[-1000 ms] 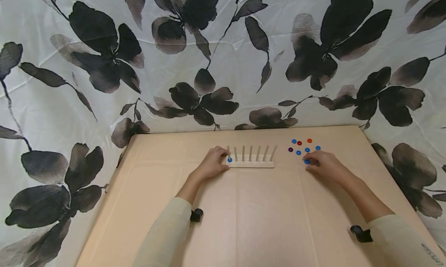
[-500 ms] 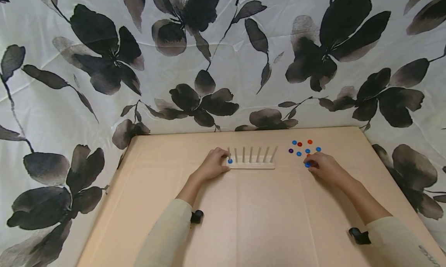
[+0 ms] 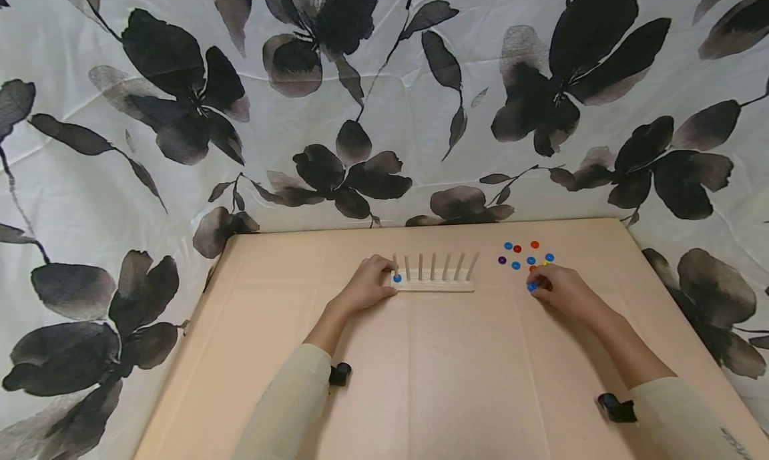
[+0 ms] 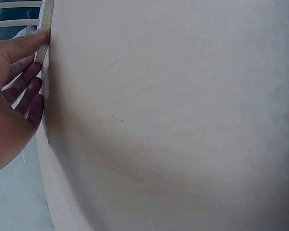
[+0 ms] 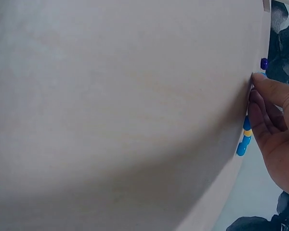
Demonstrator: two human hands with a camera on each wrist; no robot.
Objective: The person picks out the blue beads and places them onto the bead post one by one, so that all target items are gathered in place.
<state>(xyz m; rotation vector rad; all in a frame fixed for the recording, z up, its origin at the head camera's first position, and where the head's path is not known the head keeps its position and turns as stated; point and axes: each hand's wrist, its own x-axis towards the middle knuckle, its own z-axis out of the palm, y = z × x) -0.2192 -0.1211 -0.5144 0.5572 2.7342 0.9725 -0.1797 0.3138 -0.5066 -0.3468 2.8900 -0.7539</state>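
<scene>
A small wooden rack (image 3: pixel 432 286) with a row of upright pegs stands near the back of the table. My left hand (image 3: pixel 368 281) grips its left end; in the left wrist view the thumb lies on the edge of the wooden base (image 4: pixel 46 33). One blue bead (image 3: pixel 397 278) sits low on the leftmost peg, right by those fingers. To the right, my right hand (image 3: pixel 561 288) pinches another blue bead (image 3: pixel 532 287) between thumb and fingertips, low over the table. In the right wrist view the right hand (image 5: pixel 274 115) mostly hides that bead.
Loose beads lie behind the right hand: several blue ones (image 3: pixel 515 265), a purple one (image 3: pixel 502 260), red-orange ones (image 3: pixel 535 244) and a yellow one (image 3: pixel 546 262) partly hidden by the fingers. The tan table (image 3: pixel 462 366) ends at a flowered cloth (image 3: pixel 384 99) behind.
The right hand has drawn its blue bead slightly toward the person, and a red bead and a yellow bead now show behind it. The left hand stays on the rack.
</scene>
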